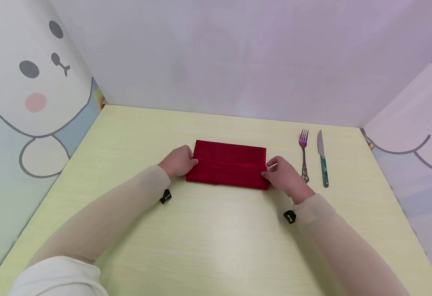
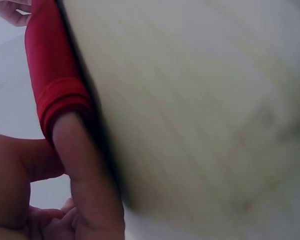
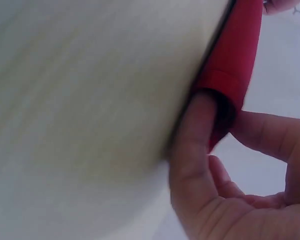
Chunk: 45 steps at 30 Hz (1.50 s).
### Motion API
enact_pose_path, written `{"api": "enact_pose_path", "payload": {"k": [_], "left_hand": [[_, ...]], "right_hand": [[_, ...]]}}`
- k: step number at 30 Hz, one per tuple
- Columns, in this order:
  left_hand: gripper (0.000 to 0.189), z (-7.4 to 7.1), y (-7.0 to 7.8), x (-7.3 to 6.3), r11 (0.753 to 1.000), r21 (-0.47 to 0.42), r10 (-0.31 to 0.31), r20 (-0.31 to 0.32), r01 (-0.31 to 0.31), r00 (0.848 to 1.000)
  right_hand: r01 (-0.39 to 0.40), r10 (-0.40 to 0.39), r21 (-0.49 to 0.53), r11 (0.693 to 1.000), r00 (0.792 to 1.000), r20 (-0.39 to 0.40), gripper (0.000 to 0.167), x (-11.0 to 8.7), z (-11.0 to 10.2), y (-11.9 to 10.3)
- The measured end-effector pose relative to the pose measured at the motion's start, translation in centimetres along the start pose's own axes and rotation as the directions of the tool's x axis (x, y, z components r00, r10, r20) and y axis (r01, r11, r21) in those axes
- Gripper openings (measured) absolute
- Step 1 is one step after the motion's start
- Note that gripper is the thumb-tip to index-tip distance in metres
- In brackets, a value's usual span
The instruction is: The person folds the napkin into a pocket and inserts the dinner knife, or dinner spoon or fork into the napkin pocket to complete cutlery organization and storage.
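Observation:
A red cloth napkin [image 1: 230, 155], folded into a flat rectangle with a crease along its length, lies on the table in the head view. My left hand [image 1: 178, 161] pinches its left end. At the right end my right hand [image 1: 284, 176] grips the near layer between thumb and finger. Close up in the left wrist view, several fold layers of the napkin [image 2: 62, 95] sit between thumb and finger. One finger reaches into the rolled end of the napkin [image 3: 232, 55] in the right wrist view, with the thumb against its outside.
Right of the napkin lie a fork [image 1: 304, 152] with an ornate handle and a knife [image 1: 322, 160] with a teal handle, side by side. The pale wooden table [image 1: 216, 238] meets a white wall [image 1: 216, 61] at the back. Cartoon-printed panels [image 1: 35, 82] flank both sides.

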<state>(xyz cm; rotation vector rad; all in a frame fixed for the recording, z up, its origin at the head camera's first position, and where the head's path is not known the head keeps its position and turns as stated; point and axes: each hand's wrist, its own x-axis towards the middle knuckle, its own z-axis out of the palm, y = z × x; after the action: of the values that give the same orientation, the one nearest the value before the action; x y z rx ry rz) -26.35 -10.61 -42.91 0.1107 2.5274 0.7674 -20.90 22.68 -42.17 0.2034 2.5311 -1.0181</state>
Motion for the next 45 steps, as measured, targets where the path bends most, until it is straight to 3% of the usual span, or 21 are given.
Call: {"api": "enact_pose_path", "payload": {"k": [2, 4, 6, 8, 10, 13, 16, 24, 27, 31, 34, 36, 38, 40, 42, 45], "left_hand": [[0.023, 0.0, 0.1, -0.1, 1.000, 0.002, 0.002, -0.012, -0.002, 1.000], [0.023, 0.0, 0.2, -0.2, 1.000, 0.012, 0.001, -0.028, 0.000, 1.000], [0.023, -0.1, 0.2, -0.2, 1.000, 0.023, -0.002, -0.037, 0.003, 0.999], [0.023, -0.2, 0.3, -0.1, 0.999, 0.035, -0.003, -0.039, 0.004, 0.999], [0.023, -0.3, 0.4, 0.1, 0.999, 0.045, 0.000, -0.031, 0.001, 1.000], [0.022, -0.3, 0.6, 0.5, 0.997, 0.075, 0.006, -0.025, -0.004, 1.000], [0.022, -0.4, 0.9, 0.8, 0.994, 0.108, 0.008, -0.028, -0.005, 1.000], [0.041, -0.6, 1.4, 1.2, 0.987, 0.162, -0.006, -0.001, 0.006, 1.000], [0.035, -0.6, 1.4, 1.0, 0.989, 0.150, -0.009, -0.004, 0.009, 1.000], [0.023, -0.6, 1.4, 0.1, 0.989, 0.146, 0.015, -0.062, -0.006, 0.998], [0.028, -0.5, 1.5, -1.5, 0.974, 0.221, 0.089, -0.143, -0.056, 0.986], [0.029, -0.4, 1.6, -2.9, 0.940, 0.321, 0.179, -0.169, -0.118, 0.969], [0.028, 0.0, 1.6, -4.4, 0.882, 0.425, 0.291, -0.151, -0.204, 0.945], [0.031, 0.4, 1.4, -5.7, 0.799, 0.516, 0.403, -0.078, -0.309, 0.912], [0.040, 0.9, 0.9, -6.6, 0.692, 0.596, 0.491, 0.026, -0.408, 0.871], [0.059, 1.8, 0.1, -7.1, 0.583, 0.632, 0.534, 0.176, -0.510, 0.827]], "right_hand": [[0.059, -0.062, -0.130, 0.990, 0.998, -0.026, 0.042, -0.7, 0.3, -0.7], [0.151, -0.170, -0.265, 0.952, 0.984, -0.047, 0.048, -1.6, 1.0, -1.6], [0.258, -0.300, -0.400, 0.880, 0.953, -0.044, 0.056, -2.7, 2.2, -2.4], [0.346, -0.403, -0.511, 0.786, 0.915, 0.000, 0.065, -3.6, 3.6, -3.2], [0.400, -0.452, -0.588, 0.702, 0.890, 0.066, 0.073, -4.3, 4.9, -3.8], [0.424, -0.448, -0.647, 0.633, 0.883, 0.141, 0.084, -4.8, 6.4, -4.3], [0.426, -0.427, -0.666, 0.613, 0.887, 0.175, 0.088, -4.8, 7.3, -4.5], [0.420, -0.374, -0.660, 0.623, 0.901, 0.220, 0.086, -4.8, 8.4, -3.8], [0.411, -0.366, -0.666, 0.623, 0.905, 0.216, 0.086, -4.8, 8.6, -3.5], [0.413, -0.367, -0.663, 0.624, 0.904, 0.218, 0.085, -4.9, 8.8, -3.5], [0.418, -0.369, -0.665, 0.619, 0.902, 0.224, 0.085, -5.1, 8.9, -3.6], [0.423, -0.378, -0.678, 0.601, 0.898, 0.225, 0.086, -5.1, 8.9, -3.6], [0.434, -0.397, -0.692, 0.577, 0.889, 0.226, 0.088, -5.2, 8.9, -3.7], [0.453, -0.425, -0.700, 0.552, 0.875, 0.231, 0.089, -5.2, 8.8, -3.8], [0.475, -0.445, -0.700, 0.533, 0.861, 0.246, 0.090, -5.0, 8.8, -3.8], [0.497, -0.443, -0.687, 0.531, 0.853, 0.275, 0.091, -4.8, 8.7, -3.9]]}}
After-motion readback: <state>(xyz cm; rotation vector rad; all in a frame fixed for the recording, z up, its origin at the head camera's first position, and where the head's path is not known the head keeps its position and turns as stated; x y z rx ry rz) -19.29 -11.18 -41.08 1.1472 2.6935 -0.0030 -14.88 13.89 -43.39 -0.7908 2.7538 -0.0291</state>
